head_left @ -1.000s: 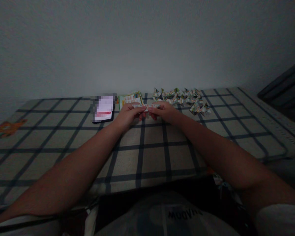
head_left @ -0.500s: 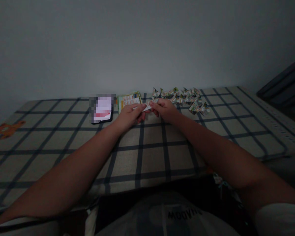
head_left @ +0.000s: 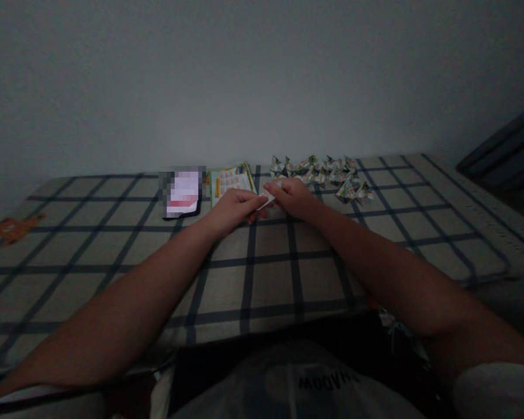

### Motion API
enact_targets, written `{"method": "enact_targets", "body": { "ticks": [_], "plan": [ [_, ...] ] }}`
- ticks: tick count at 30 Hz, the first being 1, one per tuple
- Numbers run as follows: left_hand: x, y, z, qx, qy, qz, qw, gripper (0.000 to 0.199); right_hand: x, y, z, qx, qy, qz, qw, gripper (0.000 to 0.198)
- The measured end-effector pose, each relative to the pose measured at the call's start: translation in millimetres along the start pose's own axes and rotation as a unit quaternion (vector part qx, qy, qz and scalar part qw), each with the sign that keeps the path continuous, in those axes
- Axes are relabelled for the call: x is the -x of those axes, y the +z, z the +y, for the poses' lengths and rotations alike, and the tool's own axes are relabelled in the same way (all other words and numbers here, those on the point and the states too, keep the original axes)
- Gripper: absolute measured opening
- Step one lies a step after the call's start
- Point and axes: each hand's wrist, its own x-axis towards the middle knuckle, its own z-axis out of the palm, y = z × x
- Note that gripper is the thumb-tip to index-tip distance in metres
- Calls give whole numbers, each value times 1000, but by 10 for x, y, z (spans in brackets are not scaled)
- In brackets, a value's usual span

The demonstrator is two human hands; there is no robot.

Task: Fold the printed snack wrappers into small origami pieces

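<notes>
A small folded piece of paper (head_left: pixel 268 198), whitish, is pinched between my two hands above the far half of the table. My left hand (head_left: pixel 238 208) grips its left end, thumb on top. On the right end, the thumb and fingers of my right hand (head_left: pixel 293 196) are closed. My fingers cover much of the paper, so its exact shape is hidden. Behind my right hand stand several folded paper figures (head_left: pixel 327 170) with pointed tips and printed colours. A green-edged printed booklet or stack of sheets (head_left: pixel 231 180) lies just behind my left hand.
A phone or tablet (head_left: pixel 184 195) with a lit, blurred screen stands left of the booklet. The checked tablecloth (head_left: pixel 271 273) covers the table, which meets a plain wall (head_left: pixel 262 81). An orange animal-shaped piece (head_left: pixel 13 228) lies at the far left.
The paper has tilted, its right end now higher and its left end lower. My left hand has shifted slightly right and down. The things on the table have stayed put.
</notes>
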Motion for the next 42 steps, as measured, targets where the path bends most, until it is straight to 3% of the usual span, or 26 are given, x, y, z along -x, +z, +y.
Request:
{"method": "enact_targets", "body": {
  "ticks": [5,11,18,21,27,34,39,42],
  "plan": [
    [3,-3,6,-1,-19,-34,999,42,0,3,30,44,-12,3,999,52],
    [14,-44,37,-54,21,15,998,46,-16,12,86,53,28,-1,998,56],
    [-10,-41,36,-106,17,28,994,46,1,57,23,177,-62,3,982,41],
    [-1,-31,69,-121,13,35,992,46,37,69,-42,230,-68,25,971,38],
    [-2,-47,97,-171,78,42,981,48,33,53,-63,172,13,44,984,56],
    [-20,-52,60,-137,25,-1,990,42,-17,69,-27,149,17,42,988,52],
    [3,2,120,-212,101,80,969,34,-13,129,-41,230,13,42,972,51],
    [11,30,118,-235,115,96,960,38,-1,149,-63,284,12,60,957,52]
  ]
}}
